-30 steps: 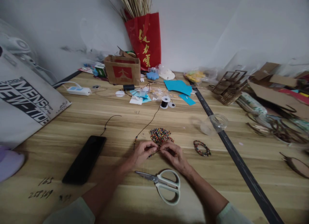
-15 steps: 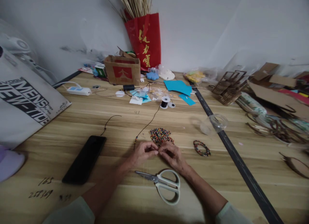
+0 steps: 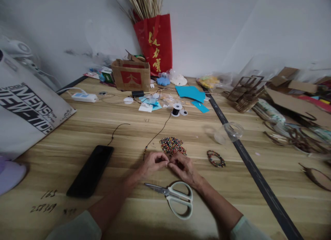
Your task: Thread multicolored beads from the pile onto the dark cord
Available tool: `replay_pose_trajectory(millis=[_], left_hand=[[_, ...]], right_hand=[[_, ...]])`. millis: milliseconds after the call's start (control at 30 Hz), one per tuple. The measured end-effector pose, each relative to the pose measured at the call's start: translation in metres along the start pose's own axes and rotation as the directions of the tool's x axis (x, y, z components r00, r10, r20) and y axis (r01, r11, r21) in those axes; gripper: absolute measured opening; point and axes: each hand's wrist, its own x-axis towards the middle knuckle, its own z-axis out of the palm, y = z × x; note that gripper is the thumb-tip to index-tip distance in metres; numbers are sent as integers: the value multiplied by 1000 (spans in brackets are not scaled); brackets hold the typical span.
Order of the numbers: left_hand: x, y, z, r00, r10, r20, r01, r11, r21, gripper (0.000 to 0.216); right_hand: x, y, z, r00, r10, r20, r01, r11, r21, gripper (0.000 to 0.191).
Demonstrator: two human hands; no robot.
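My left hand and my right hand meet fingertip to fingertip in front of a pile of small multicoloured beads. Both are closed in a pinch. A thin black cord runs from a spool down behind my left hand, with a few beads threaded on it near that hand. The left fingers pinch this cord, though its end is hidden. What the right fingertips hold is too small to make out. Scissors with pale green handles lie below my hands. A beaded bracelet lies to the right.
A black phone lies at the left, with a short piece of dark cord above it. A clear plastic container stands at the right. Blue paper, a cardboard box and a red bag are at the back.
My joined fingertips have shifted very slightly to the left, and the right fingers are a little more curled. Everything else on the table stays where it was.
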Motion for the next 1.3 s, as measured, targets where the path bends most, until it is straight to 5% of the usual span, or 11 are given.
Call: replay_pose_trajectory(millis=[1300], left_hand=[[3, 4, 1, 996, -64, -58, 67, 996, 53, 12]], right_hand=[[2, -6, -1, 991, -120, 64, 129, 978, -163, 24]])
